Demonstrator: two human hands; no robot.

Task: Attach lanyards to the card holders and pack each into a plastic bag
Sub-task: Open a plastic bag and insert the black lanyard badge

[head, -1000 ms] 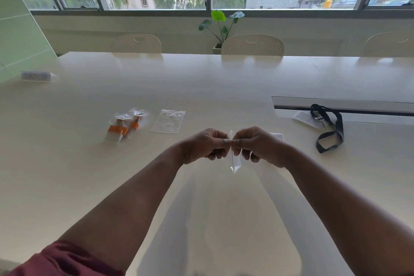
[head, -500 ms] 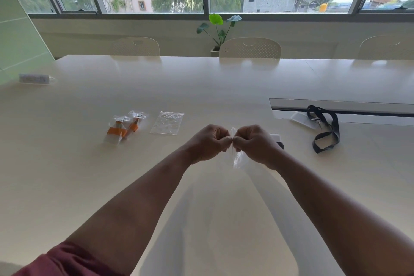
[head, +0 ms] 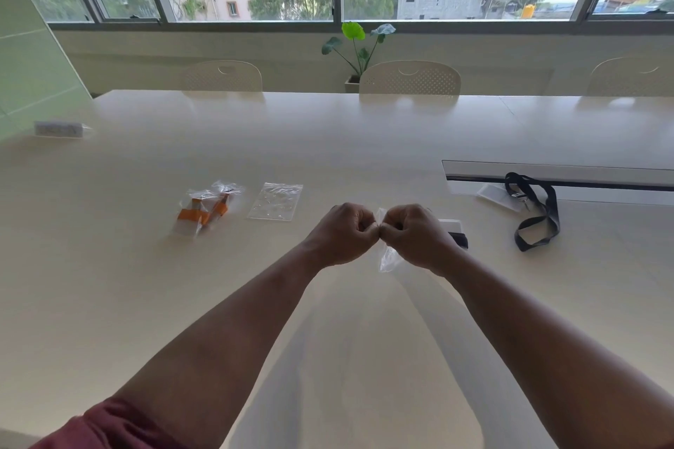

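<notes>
Pinching between left hand [head: 343, 233] and right hand [head: 415, 235], plastic bag [head: 387, 258] hangs below.

Two bare forearms, bare hands, left hand [head: 343, 233], right hand [head: 415, 235], dark red sleeve [head: 105, 426] at the left upper arm

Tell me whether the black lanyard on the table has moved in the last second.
No. The black lanyard lies where it did, its top end still crossing the near edge of the table slot, its loop trailing toward the person.
</notes>
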